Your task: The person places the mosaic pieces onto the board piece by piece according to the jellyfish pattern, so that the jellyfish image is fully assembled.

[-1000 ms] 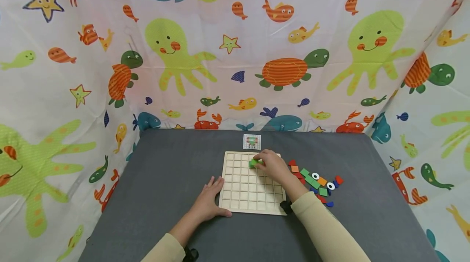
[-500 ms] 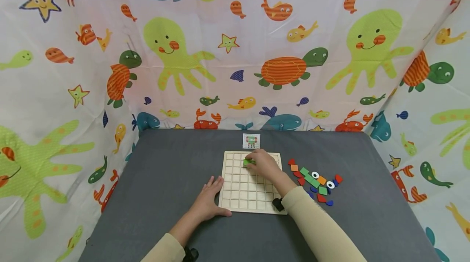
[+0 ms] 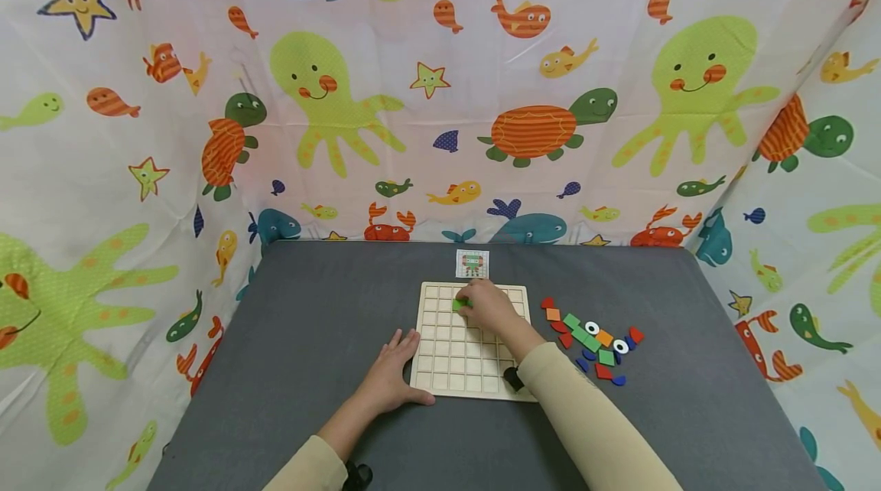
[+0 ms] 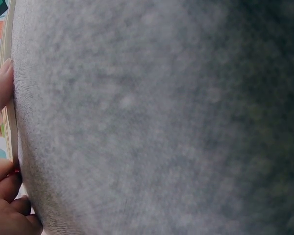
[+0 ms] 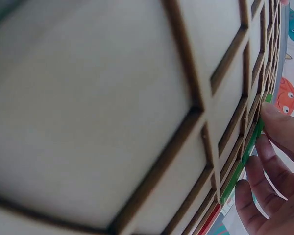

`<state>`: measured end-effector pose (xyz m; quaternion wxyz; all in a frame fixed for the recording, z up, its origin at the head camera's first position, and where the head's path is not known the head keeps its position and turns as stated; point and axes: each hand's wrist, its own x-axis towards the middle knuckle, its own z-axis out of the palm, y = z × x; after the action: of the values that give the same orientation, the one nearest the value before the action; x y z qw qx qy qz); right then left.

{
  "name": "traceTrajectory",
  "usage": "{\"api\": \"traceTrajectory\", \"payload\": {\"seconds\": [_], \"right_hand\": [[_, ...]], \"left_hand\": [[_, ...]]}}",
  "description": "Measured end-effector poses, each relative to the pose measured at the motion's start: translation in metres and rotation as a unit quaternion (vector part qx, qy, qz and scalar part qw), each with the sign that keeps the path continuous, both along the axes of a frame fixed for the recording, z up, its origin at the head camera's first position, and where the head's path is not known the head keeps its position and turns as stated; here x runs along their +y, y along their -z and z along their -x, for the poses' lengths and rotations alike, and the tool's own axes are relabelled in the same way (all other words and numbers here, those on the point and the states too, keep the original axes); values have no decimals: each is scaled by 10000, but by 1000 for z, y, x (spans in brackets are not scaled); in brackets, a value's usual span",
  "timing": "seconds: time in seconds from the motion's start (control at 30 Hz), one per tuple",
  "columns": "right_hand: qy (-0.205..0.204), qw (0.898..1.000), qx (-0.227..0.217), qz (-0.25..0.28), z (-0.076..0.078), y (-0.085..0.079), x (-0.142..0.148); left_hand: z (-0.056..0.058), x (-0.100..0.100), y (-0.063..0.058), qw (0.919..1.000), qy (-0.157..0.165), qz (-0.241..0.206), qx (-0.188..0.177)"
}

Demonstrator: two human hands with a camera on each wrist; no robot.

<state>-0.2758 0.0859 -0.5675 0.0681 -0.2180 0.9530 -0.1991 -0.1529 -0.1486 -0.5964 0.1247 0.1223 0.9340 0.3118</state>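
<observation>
A wooden grid board (image 3: 450, 361) lies on the grey table. My left hand (image 3: 388, 378) rests at its near left corner, fingers along the left edge and thumb by the near edge. In the left wrist view, fingertips (image 4: 7, 73) touch the board's side. Over the far rows, my right hand (image 3: 490, 307) pinches a green tile (image 3: 459, 306), partly hidden by the fingers. The right wrist view shows its thumb (image 5: 279, 122) and curled fingers against a green strip (image 5: 242, 159). Beyond that strip's lower end is a red piece (image 5: 210, 219).
Right of the board lie loose pieces: green squares (image 3: 590, 343), white rings (image 3: 621, 347), a red piece (image 3: 603, 372), a blue half-round (image 3: 619, 381) and an orange square (image 3: 553, 314). A small printed card (image 3: 472, 264) lies behind the board. A patterned curtain (image 3: 440, 108) encloses the table.
My right hand has moved left across the board's far rows with the green tile, slowing in the last half second. The left hand has stayed at the corner.
</observation>
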Motion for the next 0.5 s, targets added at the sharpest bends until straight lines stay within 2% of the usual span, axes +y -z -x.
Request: {"api": "traceTrajectory", "payload": {"seconds": [0.2, 0.5], "right_hand": [[16, 9999, 145, -60, 0, -2, -2], [35, 10000, 66, -19, 0, -7, 0]], "left_hand": [[0, 1, 1, 10000, -18, -10, -23], [1, 0, 1, 10000, -17, 20, -17]]}}
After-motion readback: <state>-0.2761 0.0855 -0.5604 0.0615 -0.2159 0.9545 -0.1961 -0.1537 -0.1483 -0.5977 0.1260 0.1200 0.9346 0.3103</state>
